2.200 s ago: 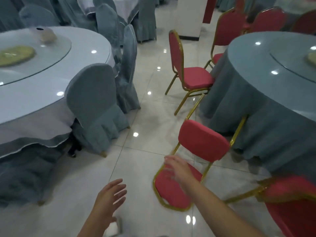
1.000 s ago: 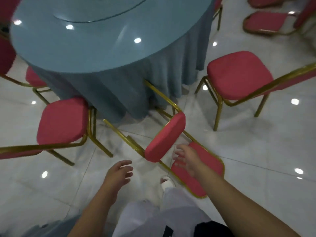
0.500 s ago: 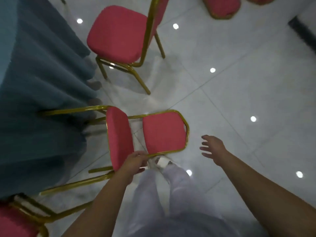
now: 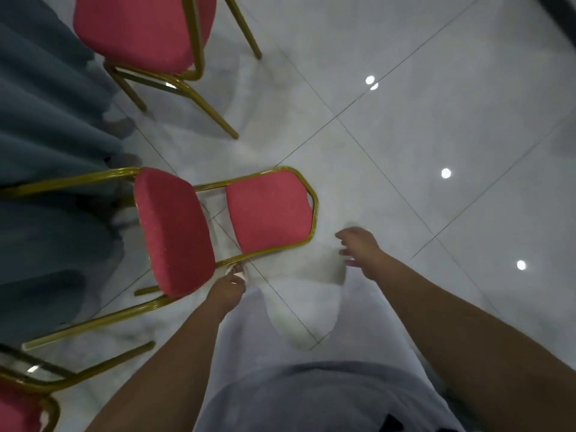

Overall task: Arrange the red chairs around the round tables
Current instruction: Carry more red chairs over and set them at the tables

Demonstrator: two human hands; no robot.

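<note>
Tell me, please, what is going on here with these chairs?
A person is dealing with a red chair that lies tipped on its back on the floor, its legs toward the tablecloth. The left hand is at the edge of the seat, though I cannot tell whether it grips; the right hand hovers open beside the backrest. A second chair stands upright nearby.

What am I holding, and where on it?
Left hand touches the tipped chair at its seat's near corner; whether the fingers grip it cannot be told. Right hand holds nothing.
</note>
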